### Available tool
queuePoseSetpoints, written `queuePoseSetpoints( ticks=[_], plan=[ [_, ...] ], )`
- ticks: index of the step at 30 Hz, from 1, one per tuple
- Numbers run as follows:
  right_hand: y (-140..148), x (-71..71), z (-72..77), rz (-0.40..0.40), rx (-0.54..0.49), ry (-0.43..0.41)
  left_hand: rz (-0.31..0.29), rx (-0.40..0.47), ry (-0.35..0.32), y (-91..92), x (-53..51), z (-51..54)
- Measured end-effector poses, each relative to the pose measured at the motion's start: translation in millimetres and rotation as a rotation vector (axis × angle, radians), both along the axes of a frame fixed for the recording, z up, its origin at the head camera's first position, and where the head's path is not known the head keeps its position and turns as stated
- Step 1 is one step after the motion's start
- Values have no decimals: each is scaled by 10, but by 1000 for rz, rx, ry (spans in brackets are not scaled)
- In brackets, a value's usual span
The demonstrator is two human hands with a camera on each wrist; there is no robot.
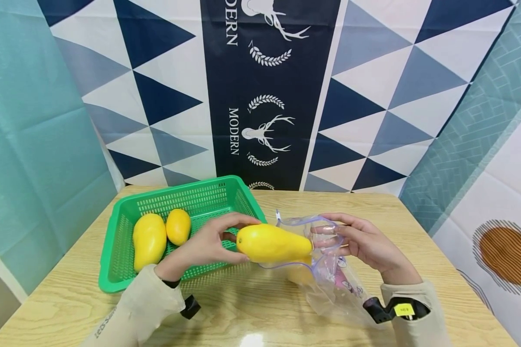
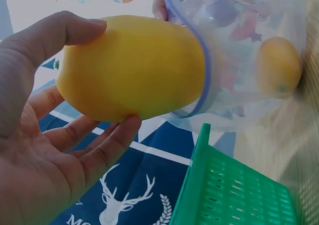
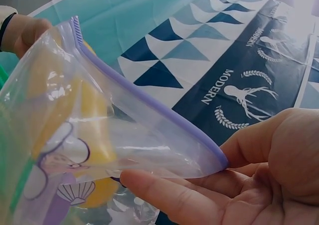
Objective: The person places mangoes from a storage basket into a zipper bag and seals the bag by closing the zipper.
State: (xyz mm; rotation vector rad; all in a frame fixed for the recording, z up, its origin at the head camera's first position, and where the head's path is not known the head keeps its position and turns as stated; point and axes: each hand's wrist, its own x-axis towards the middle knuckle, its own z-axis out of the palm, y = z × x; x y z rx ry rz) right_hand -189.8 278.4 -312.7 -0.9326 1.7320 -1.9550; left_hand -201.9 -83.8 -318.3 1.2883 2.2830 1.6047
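A large yellow papaya-shaped fruit lies sideways in my left hand, thumb on one side and fingertips on the other. Its narrower end is inside the mouth of a clear zip bag with a purple rim. My right hand holds the bag's rim at the far side, thumb against the purple edge in the right wrist view. A smaller yellow-orange fruit sits inside the bag, near its bottom. Cartoon prints cover part of the bag.
A green perforated basket stands on the wooden table at the left. Inside it rest a large yellow fruit and a smaller one. A patterned cloth hangs behind the table.
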Motion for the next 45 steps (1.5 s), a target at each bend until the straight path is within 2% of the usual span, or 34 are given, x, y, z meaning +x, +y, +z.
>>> queuePoseSetpoints(
  ticks=[9, 17, 27, 38, 45],
  plan=[
    [-29, 32, 19, 13, -5, 17, -3, -45, 60, 129, 14, -16],
    [-42, 58, 48, 0, 7, 9, -5, -98, 67, 272, 39, 5],
    [-68, 71, 51, 16, -1, 11, 1, -126, 60, 386, 59, -21],
    [-84, 72, 32, 55, -47, 22, 52, -132, 87, 526, 90, -56],
    [-104, 75, 40, 74, -80, 27, 71, -124, 78, 573, 62, -96]
  ],
)
